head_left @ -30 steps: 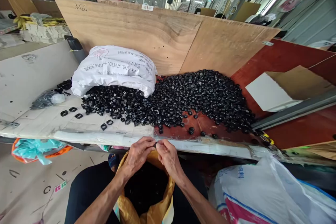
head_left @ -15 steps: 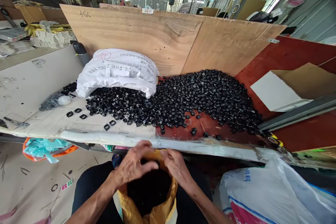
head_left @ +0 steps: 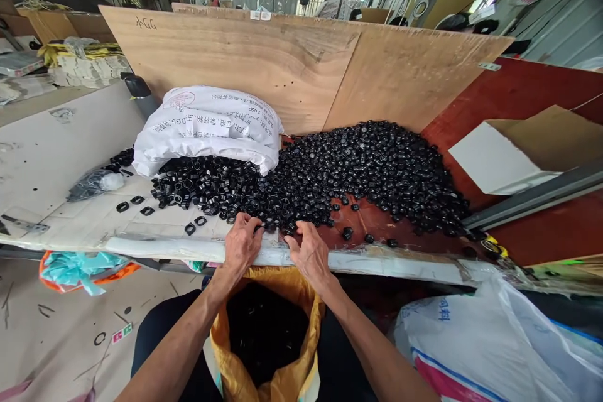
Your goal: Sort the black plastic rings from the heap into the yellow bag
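A large heap of small black plastic parts (head_left: 367,160) lies on the work table, with more open, ring-like black pieces (head_left: 207,179) towards the left. My left hand (head_left: 244,244) is at the heap's front edge, fingers bent and thumb close to the index finger, with a black part at the fingertips. Just to its right, my right hand (head_left: 308,252) pinches at the same edge, its thumb and index finger around a black part. Below both hands, an open yellow woven sack (head_left: 273,276) stands between my legs, dark parts inside it.
A white printed sack (head_left: 211,122) lies over the ring pieces. Plywood boards (head_left: 235,50) wall off the back. An open cardboard box (head_left: 504,157) and a metal bar (head_left: 537,198) are at the right. A white plastic bag (head_left: 443,333) stands lower right; a small clear bag (head_left: 89,183) lies left.
Both hands have moved up and forward from the yellow sack's rim to the near edge of the heap. The sack's mouth is now more visible.
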Action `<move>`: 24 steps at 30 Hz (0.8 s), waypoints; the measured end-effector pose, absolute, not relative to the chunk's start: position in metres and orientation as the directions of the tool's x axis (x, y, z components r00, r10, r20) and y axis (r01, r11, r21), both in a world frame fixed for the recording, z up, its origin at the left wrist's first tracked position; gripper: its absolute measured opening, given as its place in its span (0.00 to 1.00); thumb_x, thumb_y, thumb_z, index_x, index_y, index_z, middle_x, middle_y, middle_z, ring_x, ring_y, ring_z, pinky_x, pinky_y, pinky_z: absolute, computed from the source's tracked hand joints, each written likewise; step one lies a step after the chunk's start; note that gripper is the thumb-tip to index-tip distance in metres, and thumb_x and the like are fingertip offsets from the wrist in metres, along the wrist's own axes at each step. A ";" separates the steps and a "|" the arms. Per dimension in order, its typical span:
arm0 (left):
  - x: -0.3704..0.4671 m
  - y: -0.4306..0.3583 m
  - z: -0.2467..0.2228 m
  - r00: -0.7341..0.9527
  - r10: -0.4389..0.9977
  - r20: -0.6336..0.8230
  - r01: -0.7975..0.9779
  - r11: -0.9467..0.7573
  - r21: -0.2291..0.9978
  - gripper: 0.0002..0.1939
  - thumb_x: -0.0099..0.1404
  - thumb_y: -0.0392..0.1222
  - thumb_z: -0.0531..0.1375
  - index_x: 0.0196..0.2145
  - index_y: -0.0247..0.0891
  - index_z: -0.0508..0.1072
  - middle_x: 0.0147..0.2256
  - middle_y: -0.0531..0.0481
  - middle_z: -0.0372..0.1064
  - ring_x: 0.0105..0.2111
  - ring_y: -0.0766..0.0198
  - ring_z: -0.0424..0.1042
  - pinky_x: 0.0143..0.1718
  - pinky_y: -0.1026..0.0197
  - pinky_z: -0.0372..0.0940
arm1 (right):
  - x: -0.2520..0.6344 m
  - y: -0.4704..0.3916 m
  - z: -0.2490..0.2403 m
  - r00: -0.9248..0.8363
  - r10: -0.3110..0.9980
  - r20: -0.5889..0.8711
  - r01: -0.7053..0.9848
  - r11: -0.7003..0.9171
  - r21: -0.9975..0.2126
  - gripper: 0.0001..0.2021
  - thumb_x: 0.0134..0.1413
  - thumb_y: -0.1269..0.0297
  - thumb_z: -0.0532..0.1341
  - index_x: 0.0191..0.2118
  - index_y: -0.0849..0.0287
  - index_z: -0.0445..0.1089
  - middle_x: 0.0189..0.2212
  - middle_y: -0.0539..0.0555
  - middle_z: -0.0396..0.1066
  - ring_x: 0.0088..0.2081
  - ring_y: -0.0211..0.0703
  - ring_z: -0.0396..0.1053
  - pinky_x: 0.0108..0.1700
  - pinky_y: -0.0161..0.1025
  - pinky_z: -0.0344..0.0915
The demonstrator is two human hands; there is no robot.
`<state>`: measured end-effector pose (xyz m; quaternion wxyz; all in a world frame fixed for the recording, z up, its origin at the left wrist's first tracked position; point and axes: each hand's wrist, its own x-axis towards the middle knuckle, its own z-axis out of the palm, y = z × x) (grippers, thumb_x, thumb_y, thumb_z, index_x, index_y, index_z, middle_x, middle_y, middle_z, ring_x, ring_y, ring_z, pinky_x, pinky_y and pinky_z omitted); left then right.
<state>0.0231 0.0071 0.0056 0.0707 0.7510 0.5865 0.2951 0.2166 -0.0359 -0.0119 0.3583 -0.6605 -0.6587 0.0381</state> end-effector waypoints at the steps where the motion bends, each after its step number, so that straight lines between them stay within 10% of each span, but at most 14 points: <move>1: 0.021 0.006 0.004 0.161 0.915 0.369 0.820 -0.332 0.467 0.06 0.69 0.39 0.63 0.44 0.43 0.79 0.45 0.46 0.72 0.39 0.56 0.76 0.37 0.58 0.69 | 0.216 -0.037 -0.011 0.114 0.897 0.427 0.844 0.140 -0.518 0.11 0.61 0.68 0.62 0.49 0.58 0.69 0.40 0.57 0.73 0.39 0.51 0.73 0.41 0.43 0.69; 15: -0.001 0.004 -0.003 0.295 0.859 0.419 0.528 -0.512 0.677 0.14 0.68 0.35 0.63 0.51 0.42 0.73 0.45 0.48 0.75 0.40 0.60 0.77 0.47 0.56 0.72 | 0.220 -0.040 -0.010 0.067 0.885 0.460 0.751 0.259 -0.607 0.09 0.63 0.68 0.58 0.47 0.58 0.70 0.38 0.56 0.72 0.35 0.47 0.70 0.41 0.42 0.69; 24: 0.001 -0.004 0.003 0.208 0.920 0.332 0.319 -0.384 0.866 0.12 0.68 0.45 0.65 0.49 0.42 0.75 0.40 0.49 0.78 0.38 0.60 0.78 0.44 0.57 0.73 | 0.222 -0.051 0.005 0.213 0.940 0.267 0.271 0.205 -0.940 0.10 0.59 0.59 0.66 0.43 0.56 0.72 0.34 0.51 0.73 0.34 0.43 0.73 0.37 0.38 0.71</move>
